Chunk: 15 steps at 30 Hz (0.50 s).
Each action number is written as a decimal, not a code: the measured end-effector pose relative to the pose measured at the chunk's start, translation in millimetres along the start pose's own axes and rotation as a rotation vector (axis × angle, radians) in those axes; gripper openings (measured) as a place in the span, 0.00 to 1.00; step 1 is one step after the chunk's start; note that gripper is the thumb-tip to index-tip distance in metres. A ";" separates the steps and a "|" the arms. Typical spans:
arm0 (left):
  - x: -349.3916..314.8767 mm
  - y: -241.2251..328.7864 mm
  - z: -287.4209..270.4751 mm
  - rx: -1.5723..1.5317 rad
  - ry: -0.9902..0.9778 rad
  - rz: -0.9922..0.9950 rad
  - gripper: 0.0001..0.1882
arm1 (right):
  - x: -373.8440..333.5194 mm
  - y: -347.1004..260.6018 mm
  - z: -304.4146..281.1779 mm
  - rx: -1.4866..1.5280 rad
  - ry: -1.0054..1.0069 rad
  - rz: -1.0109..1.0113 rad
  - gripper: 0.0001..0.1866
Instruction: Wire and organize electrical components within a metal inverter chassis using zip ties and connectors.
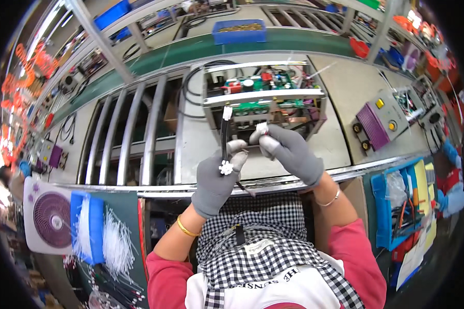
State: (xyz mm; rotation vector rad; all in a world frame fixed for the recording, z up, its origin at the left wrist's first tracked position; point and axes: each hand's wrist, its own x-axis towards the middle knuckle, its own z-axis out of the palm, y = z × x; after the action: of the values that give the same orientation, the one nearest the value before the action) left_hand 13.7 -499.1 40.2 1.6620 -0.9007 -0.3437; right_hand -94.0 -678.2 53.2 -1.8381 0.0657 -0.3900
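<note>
My left hand [215, 180], in a grey glove with white fingertips, is closed around a black sleeved cable harness [224, 136]. One white plug [227, 113] tops the upright harness, and another white connector [225, 167] sits against my fingers. Just right of it my right hand [292, 156], gloved the same way, pinches a small white connector [262, 127]. Whether that connector joins the harness I cannot tell. Beyond both hands stands an open metal-framed chassis [265, 97] with green circuit boards inside; neither hand visibly touches it.
Metal rollers [131, 136] lie left of the chassis. Purple-fronted machine [379, 123] stands at right. White cable ties [117, 244], a blue bin [87, 226] and a fan [52, 219] are at lower left, a blue tool tray [384, 216] at lower right. Another person's blue-gloved hand [453, 198] shows at the right edge.
</note>
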 end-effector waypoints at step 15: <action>47.1 -21.3 87.4 -0.631 -0.172 -0.091 0.22 | -16.3 -24.5 -69.7 -0.829 0.404 -0.219 0.05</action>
State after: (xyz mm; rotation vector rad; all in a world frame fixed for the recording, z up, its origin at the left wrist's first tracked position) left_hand -3.8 -592.8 5.2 1.0990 -0.7393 -0.7576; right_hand -133.9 -731.1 89.8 -2.5575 0.3474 -0.9961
